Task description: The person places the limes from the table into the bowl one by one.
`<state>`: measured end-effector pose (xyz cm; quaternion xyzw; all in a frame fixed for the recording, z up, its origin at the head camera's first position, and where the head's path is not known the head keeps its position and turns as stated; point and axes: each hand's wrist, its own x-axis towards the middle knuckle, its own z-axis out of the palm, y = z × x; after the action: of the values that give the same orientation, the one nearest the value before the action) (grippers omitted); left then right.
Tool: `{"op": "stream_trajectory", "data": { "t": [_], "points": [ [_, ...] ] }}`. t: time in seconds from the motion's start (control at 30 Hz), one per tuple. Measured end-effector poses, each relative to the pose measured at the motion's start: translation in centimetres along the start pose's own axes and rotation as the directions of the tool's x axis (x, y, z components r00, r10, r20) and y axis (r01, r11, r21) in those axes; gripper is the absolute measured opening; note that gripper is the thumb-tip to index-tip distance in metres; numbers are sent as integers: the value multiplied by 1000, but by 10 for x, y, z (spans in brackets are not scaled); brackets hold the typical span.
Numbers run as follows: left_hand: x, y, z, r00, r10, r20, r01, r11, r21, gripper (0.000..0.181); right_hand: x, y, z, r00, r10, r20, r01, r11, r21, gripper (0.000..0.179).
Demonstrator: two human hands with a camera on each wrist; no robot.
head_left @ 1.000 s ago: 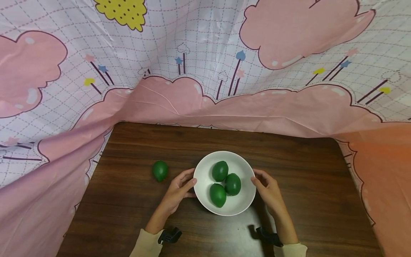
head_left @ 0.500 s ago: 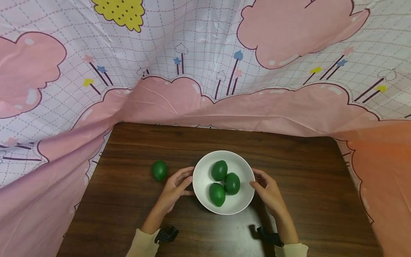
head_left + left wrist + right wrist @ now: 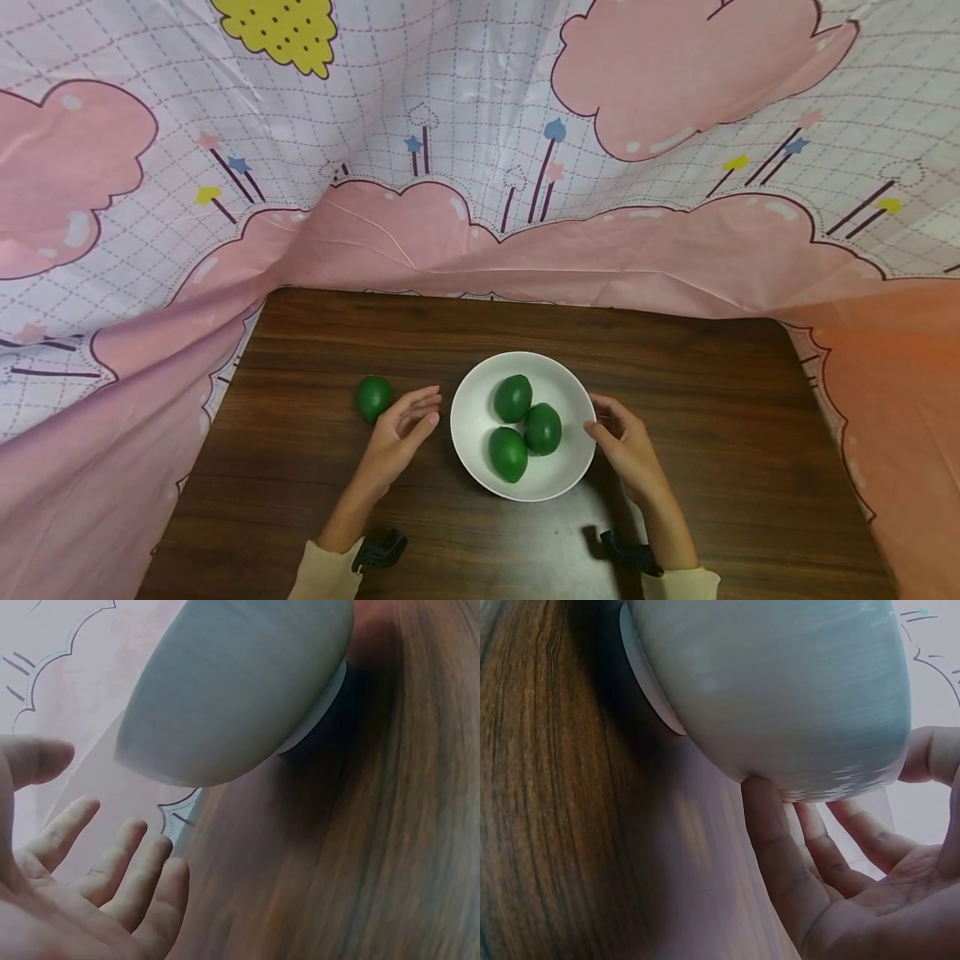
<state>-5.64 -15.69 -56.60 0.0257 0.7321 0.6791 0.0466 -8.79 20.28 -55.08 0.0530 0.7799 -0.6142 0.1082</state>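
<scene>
A white bowl [image 3: 472, 467] stands on the brown wooden table, holding several green limes, one of them nearest its far side [image 3: 513, 398]. My right hand [image 3: 630, 442] holds the bowl's right side, thumb at the rim and fingers against the outer wall, as the right wrist view shows. Left of the bowl, my left hand [image 3: 396, 437] is apart from it, fingers loosely spread and holding nothing. In the left wrist view a gap separates its fingertips from the bowl's wall [image 3: 232, 697]. Another lime [image 3: 372, 397] lies on the table just beyond the left hand, close to its fingers.
Wooden table [image 3: 712, 400] extends on both sides of the bowl. A cloth [image 3: 480, 242] with pink clouds hangs behind the table and along its sides. Each wrist wears a black strap [image 3: 381, 550].
My left hand has let go of the bowl and moved left, toward the lone lime. The right hand has stayed at the bowl, which has barely shifted.
</scene>
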Motion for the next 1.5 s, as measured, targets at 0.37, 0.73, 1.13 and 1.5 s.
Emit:
{"op": "stream_trajectory", "data": {
  "t": [0.37,0.73,1.13,1.5],
  "points": [
    [-4,5,-16,991,92,-96,-59,952,302,50,-1,2,0,1000,21,-11,-21,1000,0,42],
    [-8,5,-24,985,123,-121,-67,917,392,51,-2,3,0,1000,19,-14,-19,1000,8,42],
    [-11,13,-30,972,173,-157,-68,853,517,49,-1,3,-1,1000,28,0,-28,1000,-6,43],
    [-11,11,-39,937,270,-220,-72,768,636,51,-1,2,1,999,37,1,-37,999,-3,42]
  ]
}}
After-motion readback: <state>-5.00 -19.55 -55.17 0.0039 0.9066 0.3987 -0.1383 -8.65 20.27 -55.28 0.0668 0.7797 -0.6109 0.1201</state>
